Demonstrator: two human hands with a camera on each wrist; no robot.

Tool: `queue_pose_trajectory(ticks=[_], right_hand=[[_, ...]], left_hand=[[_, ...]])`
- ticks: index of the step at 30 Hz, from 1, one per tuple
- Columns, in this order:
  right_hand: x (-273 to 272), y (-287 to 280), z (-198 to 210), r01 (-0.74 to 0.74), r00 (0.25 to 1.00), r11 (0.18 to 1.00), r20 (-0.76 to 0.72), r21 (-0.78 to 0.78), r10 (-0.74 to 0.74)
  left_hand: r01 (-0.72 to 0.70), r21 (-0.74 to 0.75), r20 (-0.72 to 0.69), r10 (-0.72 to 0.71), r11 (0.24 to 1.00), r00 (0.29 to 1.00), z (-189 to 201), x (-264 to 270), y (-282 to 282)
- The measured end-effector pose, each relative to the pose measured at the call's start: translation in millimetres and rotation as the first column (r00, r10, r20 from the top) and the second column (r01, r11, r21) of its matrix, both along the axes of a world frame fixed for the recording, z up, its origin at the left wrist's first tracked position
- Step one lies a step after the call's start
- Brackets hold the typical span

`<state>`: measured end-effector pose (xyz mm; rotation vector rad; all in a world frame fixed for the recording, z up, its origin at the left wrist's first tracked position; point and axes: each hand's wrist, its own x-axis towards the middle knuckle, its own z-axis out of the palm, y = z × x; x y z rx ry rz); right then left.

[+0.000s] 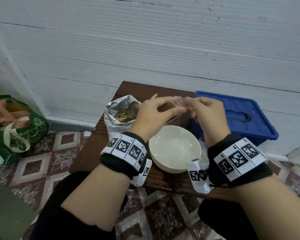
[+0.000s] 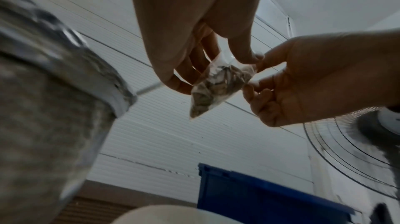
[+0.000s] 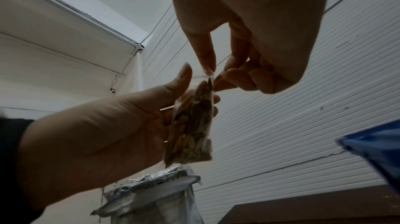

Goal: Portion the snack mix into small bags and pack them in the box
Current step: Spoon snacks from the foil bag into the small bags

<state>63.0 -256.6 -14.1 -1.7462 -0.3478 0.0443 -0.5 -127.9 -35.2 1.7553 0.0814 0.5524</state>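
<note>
- Centre of the head view: two hands meet in the air above a dark brown desk (image 1: 92, 149), holding a small clear bag (image 3: 190, 125) between them.
- The bag is part filled with snack mix; the wrist views show brown and tan pieces settled in its lower end.
- The left hand (image 1: 152, 116) pinches the bag's left side, thumb in front and fingers behind, so the filled part hangs free below.
- The right hand (image 1: 206, 113) pinches the bag's top edge between thumb and forefinger, its other fingers curled in. This looks like pressing the top shut, though the seal itself is too small to make out.
- Both wrists are raised and angled inward, palms facing each other, so the bag sits over the desk and any spill would likely land there.
- Below the hands, lower centre: a white bowl (image 1: 175, 149), which looks empty.
- Left of centre: an open foil pouch (image 1: 119, 110) standing upright, dark snack mix inside, within easy reach.
- Right of centre: a blue box (image 1: 239, 116) with its lid on, close to the right hand. The lid will probably have to come off before the bag goes in.
- Far left: a green tote (image 1: 16, 130) on the tiled floor.
</note>
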Motion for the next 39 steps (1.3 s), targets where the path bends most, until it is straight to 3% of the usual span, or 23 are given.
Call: queue_pose_trajectory(ticks=[8,13,17,27,30,34,39], right_hand=[[6,-47,-16,0.074,0.997,0.986,0.031,-0.151,-0.07],[5,-60,-21,-0.009,1.0,0.97,0.026,-0.245,0.016],[3,-65,-23,-0.061,0.998,0.969,-0.011,-0.238,0.061],[-7,-69,-15,-0.19,0.981,0.918,-0.028,-0.349,0.193],[-6,-71,-14,-0.155,0.982,0.876,0.029,-0.456,0.189],[-2,-75,-14,-0.126,0.986,0.866,0.032,-0.485,0.161],[14,-94,-12,-0.012,0.997,0.874,0.06,-0.485,0.047]], left_hand=[[0.232,-0.011,-0.148,-0.231,0.973,0.962,-21,7,-31],[0.315,0.089,-0.24,-0.286,0.945,0.928,-32,9,-32],[0.283,0.148,-0.246,-0.242,0.948,0.939,-40,10,-36],[0.221,0.046,-0.216,-0.206,0.974,0.954,-44,10,-37],[0.21,0.044,-0.22,-0.195,0.977,0.956,-44,10,-37],[0.244,0.062,-0.273,-0.219,0.968,0.937,-46,11,-38],[0.153,0.136,-0.327,-0.101,0.979,0.94,-50,13,-28]])
